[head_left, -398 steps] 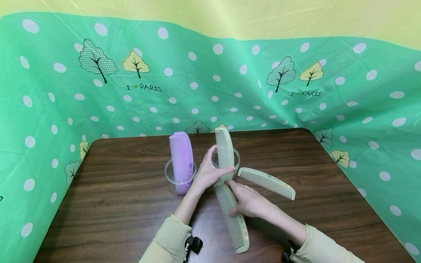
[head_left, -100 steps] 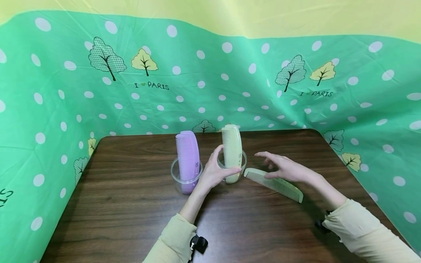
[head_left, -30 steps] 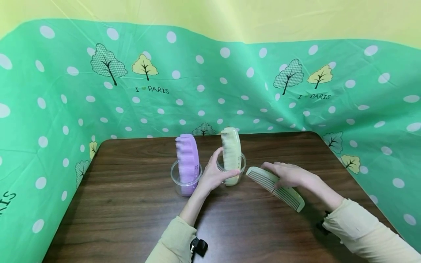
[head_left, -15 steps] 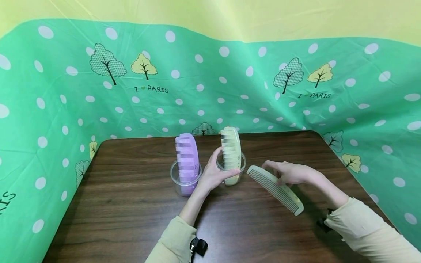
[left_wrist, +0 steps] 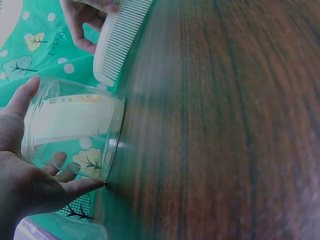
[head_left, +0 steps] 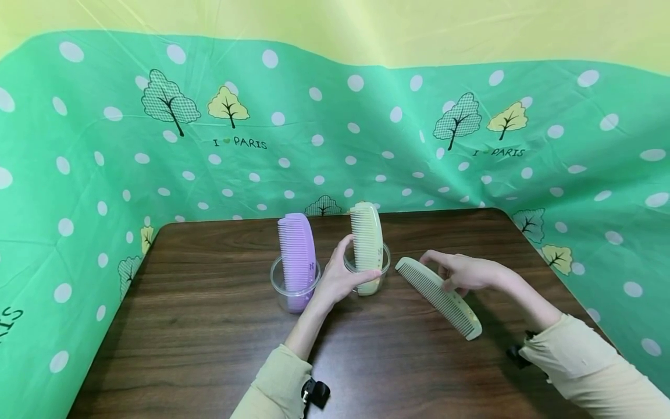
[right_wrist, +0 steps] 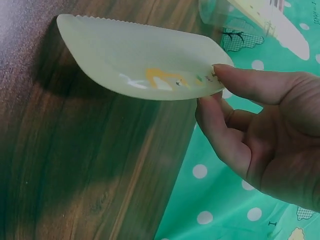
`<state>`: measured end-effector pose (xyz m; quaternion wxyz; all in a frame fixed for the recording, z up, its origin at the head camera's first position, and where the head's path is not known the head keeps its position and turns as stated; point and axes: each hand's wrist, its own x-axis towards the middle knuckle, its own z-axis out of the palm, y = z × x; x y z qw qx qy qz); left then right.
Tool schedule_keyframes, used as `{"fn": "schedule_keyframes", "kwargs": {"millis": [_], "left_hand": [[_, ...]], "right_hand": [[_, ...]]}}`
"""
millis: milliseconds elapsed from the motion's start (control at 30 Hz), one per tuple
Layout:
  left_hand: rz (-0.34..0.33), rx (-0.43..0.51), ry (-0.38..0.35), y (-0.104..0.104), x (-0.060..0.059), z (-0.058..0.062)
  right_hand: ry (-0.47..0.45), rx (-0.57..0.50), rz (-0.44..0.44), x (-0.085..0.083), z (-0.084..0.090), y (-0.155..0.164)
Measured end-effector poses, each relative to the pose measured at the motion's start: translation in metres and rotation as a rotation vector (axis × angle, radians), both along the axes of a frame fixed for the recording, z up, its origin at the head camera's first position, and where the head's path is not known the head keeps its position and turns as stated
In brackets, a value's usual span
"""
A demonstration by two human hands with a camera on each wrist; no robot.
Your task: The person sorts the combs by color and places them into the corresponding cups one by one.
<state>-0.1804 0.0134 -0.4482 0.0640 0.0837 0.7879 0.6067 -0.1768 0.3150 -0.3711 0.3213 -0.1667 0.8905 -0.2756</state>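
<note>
My left hand (head_left: 337, 278) holds a clear plastic cup (left_wrist: 107, 131) around its side, thumb on one side and fingers on the other. Pale yellow-green combs (head_left: 368, 244) stand upright inside it, teeth to the left. To the right of the cup, my right hand (head_left: 463, 272) pinches a loose pale green comb (head_left: 438, 298) by its curved spine, between thumb and fingers. That comb is tilted over the table, its teeth facing down and left. The right wrist view shows a yellow printed design on the comb's face (right_wrist: 160, 75).
Left of my left hand stands another clear cup (head_left: 278, 286) with purple combs (head_left: 297, 253) upright in it. Both cups are on the dark wood table (head_left: 209, 349). A green polka-dot cloth (head_left: 314, 116) hangs behind and along the sides.
A pale comb that lay in front of the cup earlier is gone from there. My right hand has come down onto the last loose comb, pinched it and tilted it up. My left hand stays put.
</note>
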Motion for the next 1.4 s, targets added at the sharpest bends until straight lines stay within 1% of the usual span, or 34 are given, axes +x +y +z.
{"fn": "schedule_keyframes", "kwargs": {"millis": [300, 467, 833, 1033, 1167, 1400], "left_hand": [[-0.002, -0.003, -0.003, 0.001, 0.000, 0.000], [0.000, 0.002, -0.002, 0.000, 0.001, 0.000], [0.003, -0.005, -0.005, 0.001, 0.001, 0.001], [-0.005, -0.009, 0.008, 0.001, 0.000, -0.001], [-0.004, -0.003, 0.007, 0.001, 0.000, -0.001], [0.002, -0.009, -0.001, 0.000, 0.001, -0.001]], "right_hand": [[0.026, -0.085, -0.050, -0.001, 0.004, 0.006], [0.048, -0.103, -0.072, -0.002, 0.006, 0.007], [0.176, -0.141, -0.096, -0.001, 0.010, 0.007], [0.225, -0.162, -0.136, 0.000, 0.013, 0.006], [0.278, -0.169, -0.148, -0.002, 0.016, 0.005], [0.332, -0.249, -0.187, -0.003, 0.019, 0.002]]}}
